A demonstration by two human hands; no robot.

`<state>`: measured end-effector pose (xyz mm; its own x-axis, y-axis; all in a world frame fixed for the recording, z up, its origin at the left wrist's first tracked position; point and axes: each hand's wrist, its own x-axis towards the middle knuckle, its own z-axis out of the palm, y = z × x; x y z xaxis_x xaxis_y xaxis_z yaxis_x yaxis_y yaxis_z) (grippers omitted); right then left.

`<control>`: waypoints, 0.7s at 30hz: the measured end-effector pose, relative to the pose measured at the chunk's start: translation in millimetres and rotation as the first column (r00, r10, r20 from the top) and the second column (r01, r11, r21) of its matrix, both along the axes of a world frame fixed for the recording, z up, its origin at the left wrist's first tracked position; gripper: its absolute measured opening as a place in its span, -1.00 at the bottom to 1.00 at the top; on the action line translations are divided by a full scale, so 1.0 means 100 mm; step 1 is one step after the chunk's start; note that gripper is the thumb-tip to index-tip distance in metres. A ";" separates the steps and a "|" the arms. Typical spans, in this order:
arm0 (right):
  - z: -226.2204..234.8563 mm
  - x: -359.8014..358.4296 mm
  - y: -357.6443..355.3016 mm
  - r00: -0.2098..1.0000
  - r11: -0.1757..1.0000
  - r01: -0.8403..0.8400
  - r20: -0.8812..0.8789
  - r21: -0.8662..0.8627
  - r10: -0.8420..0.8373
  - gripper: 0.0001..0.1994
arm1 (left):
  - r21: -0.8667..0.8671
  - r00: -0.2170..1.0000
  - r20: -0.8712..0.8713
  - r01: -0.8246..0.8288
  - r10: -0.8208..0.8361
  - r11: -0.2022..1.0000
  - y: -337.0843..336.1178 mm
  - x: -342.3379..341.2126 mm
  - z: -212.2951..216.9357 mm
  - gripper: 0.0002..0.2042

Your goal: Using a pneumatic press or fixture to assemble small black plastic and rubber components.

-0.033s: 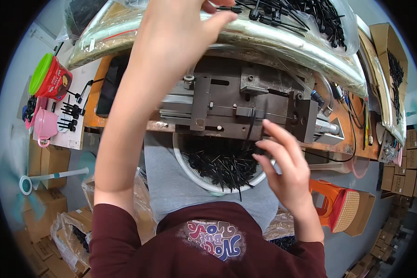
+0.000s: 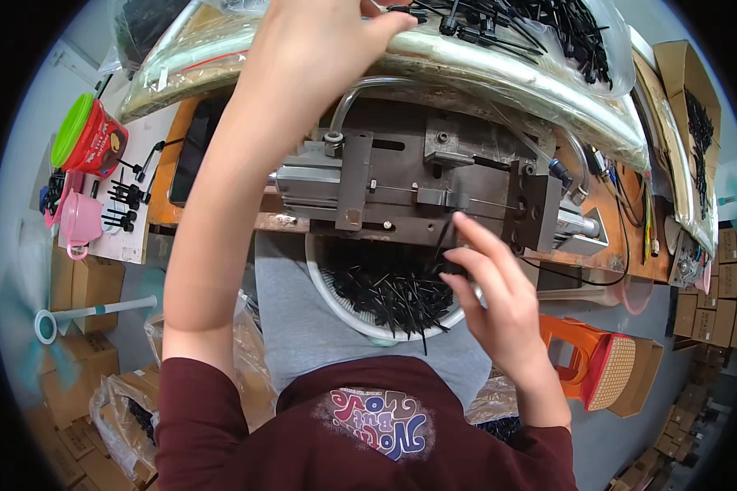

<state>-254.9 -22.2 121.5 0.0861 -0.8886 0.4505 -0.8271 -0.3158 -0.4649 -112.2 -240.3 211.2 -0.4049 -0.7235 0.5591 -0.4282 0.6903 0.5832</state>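
Note:
My left hand (image 2: 323,37) reaches to the top edge of the view, beside loose black plastic parts (image 2: 487,37). Its thumb points right, next to a small black part; most of its fingers are cut off or hidden. My right hand (image 2: 499,299) is at the front edge of a dark metal fixture (image 2: 393,225), thumb and fingers curled around a slim black plastic part (image 2: 442,237), which is blurred. Just above the index fingertip sits the fixture's small metal block (image 2: 432,197), with a thin rod running through it. Below lies a white basket (image 2: 315,282) of black sticks (image 2: 393,290).
A plastic-wrapped roll (image 2: 549,94) curves behind the fixture. Air tubes (image 2: 344,102) and a blue fitting (image 2: 559,170) sit close by. A red tub (image 2: 98,143) and pink cup (image 2: 80,219) stand at left. An orange stool (image 2: 565,348) and cartons (image 2: 704,315) are at right.
My right hand has shifted slightly left and toward me, and the slim black part has moved down from the metal block. My left hand has risen a little.

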 end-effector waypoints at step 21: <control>0.75 -0.30 -0.82 0.989 0.989 0.034 -0.140 -0.142 -0.054 -0.79 | -0.176 0.949 0.068 0.316 -0.309 0.932 0.83 0.36 -0.25 -0.75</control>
